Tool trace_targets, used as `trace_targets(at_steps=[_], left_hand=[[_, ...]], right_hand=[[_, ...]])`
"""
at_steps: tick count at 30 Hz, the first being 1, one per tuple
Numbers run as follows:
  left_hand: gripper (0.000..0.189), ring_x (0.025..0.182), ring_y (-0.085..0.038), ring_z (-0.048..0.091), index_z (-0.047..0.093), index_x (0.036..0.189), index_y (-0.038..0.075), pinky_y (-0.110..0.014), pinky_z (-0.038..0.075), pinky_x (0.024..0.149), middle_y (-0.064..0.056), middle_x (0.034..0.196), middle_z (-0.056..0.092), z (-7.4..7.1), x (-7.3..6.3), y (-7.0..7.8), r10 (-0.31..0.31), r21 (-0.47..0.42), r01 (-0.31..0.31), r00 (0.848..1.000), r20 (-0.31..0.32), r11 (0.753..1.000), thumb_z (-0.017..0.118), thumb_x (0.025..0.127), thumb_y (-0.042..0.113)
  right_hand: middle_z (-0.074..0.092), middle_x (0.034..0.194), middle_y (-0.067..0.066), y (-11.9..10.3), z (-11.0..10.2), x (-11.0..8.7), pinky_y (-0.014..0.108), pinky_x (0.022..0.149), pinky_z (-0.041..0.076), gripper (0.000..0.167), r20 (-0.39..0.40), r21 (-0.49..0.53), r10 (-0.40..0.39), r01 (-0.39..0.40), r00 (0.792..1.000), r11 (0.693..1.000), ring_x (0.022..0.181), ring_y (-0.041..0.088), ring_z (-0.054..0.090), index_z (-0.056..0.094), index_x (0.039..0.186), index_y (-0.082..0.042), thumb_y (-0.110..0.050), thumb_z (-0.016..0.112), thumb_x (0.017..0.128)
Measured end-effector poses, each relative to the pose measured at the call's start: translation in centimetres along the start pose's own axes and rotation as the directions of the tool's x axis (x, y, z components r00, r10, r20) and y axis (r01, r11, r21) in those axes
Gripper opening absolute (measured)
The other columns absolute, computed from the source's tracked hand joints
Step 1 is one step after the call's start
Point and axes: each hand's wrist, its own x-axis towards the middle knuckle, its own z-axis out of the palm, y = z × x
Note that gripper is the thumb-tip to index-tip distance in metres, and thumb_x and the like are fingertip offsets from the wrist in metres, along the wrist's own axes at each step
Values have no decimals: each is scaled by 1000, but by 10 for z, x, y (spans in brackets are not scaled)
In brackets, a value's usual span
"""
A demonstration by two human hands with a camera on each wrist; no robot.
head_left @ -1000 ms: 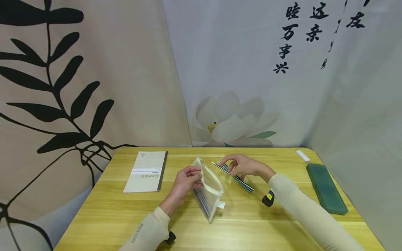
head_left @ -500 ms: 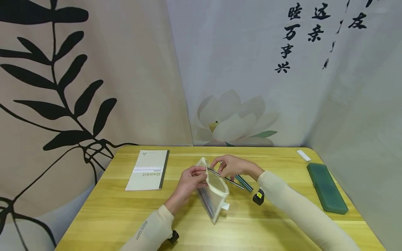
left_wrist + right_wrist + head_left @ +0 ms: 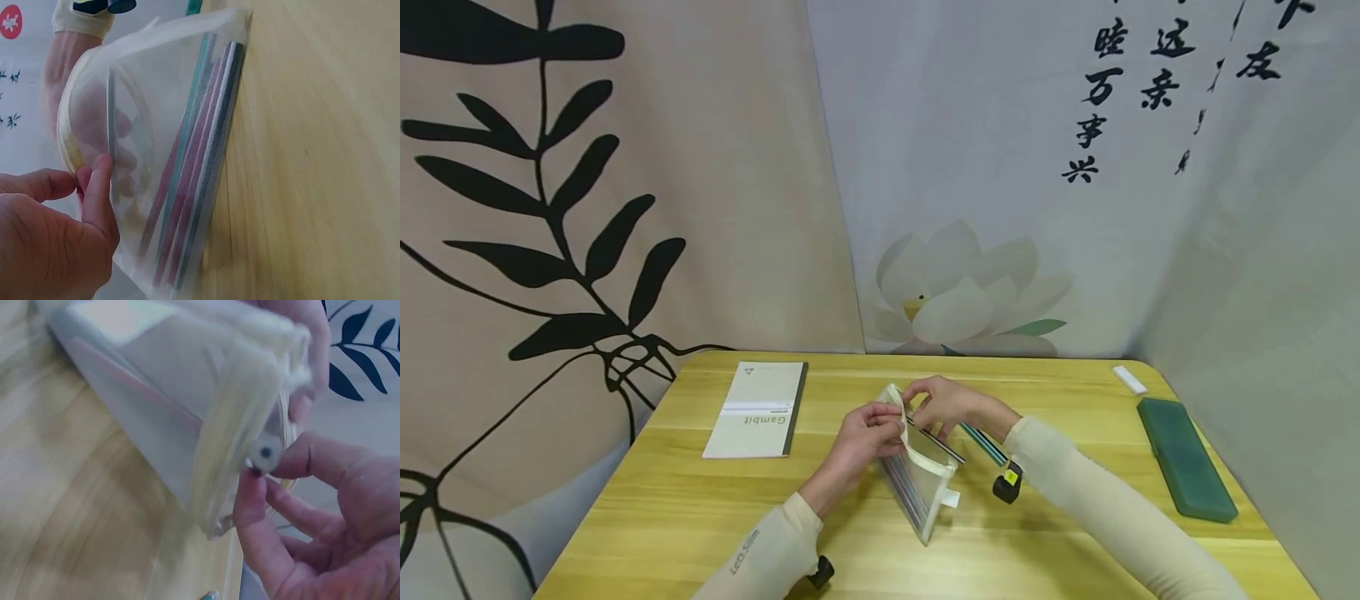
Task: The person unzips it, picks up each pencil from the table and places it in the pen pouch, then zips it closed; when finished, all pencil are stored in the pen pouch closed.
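Note:
My left hand (image 3: 867, 433) pinches the rim of a see-through mesh pencil pouch (image 3: 934, 467), tilted with its mouth spread wide. Inside, along the lower side, lie several red, green and black pencils (image 3: 194, 162), plain in the left wrist view. My right hand (image 3: 946, 402) is at the mouth, holding a dark pencil (image 3: 951, 452) between thumb and fingers. That pencil's round pale end with a dark core (image 3: 265, 453) shows in the right wrist view, and its shaft overlaps the pouch opening. Under my right wrist, teal pencils (image 3: 983, 443) lie on the table.
A notebook (image 3: 756, 408) marked Gambit lies at the left of the wooden table (image 3: 647, 508). Over on the right are a dark green case (image 3: 1186, 458) and a small white block (image 3: 1129, 380). Printed cloth hangs behind the table's back edge.
My right hand has lifted a dark pencil from the pile and brought it left to the pouch mouth. My left hand keeps its pinch on the rim, shifted slightly right in view.

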Motion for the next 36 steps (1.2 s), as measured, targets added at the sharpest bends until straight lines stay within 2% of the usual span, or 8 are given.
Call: trace_targets(at_steps=[5,16,26,32,36], left_hand=[[36,82,-11,66,61,127,-8,-26,67,75,-1,95,64,3,1,-1,-5,3,5,1000,9,1000,68,94,4],[36,84,-11,67,61,127,-8,-26,68,78,-1,96,66,3,0,-5,-18,15,18,1000,8,1000,69,94,3],[37,87,-12,68,62,128,-9,-34,69,85,-3,97,67,8,1,-2,-6,-8,6,1000,4,1000,70,93,2],[37,86,-12,69,62,127,-8,-32,69,85,-3,98,67,9,0,-1,-14,-12,14,1000,-3,1000,70,93,2],[37,86,-12,70,62,128,-9,-33,69,85,-4,98,67,8,-2,-1,-8,-19,7,1000,-10,1000,70,94,2]], right_hand=[[63,77,5,-2,5,-1,27,49,54,43,-3,26,2,-2,1000,1000,67,18,57,61,125,-9,2,66,84],[64,75,5,-3,10,0,26,49,56,44,7,78,51,-52,999,996,67,17,59,63,124,-9,3,67,82],[63,75,4,-2,6,-2,24,48,54,41,61,47,95,-98,994,994,65,15,58,70,118,-14,3,68,81],[63,72,4,0,11,-4,24,48,55,32,17,106,89,-90,996,990,64,14,61,68,116,-10,-2,72,85],[66,72,5,1,15,-4,24,50,56,32,-11,142,87,-85,996,986,64,14,63,67,115,-9,-1,70,85]])
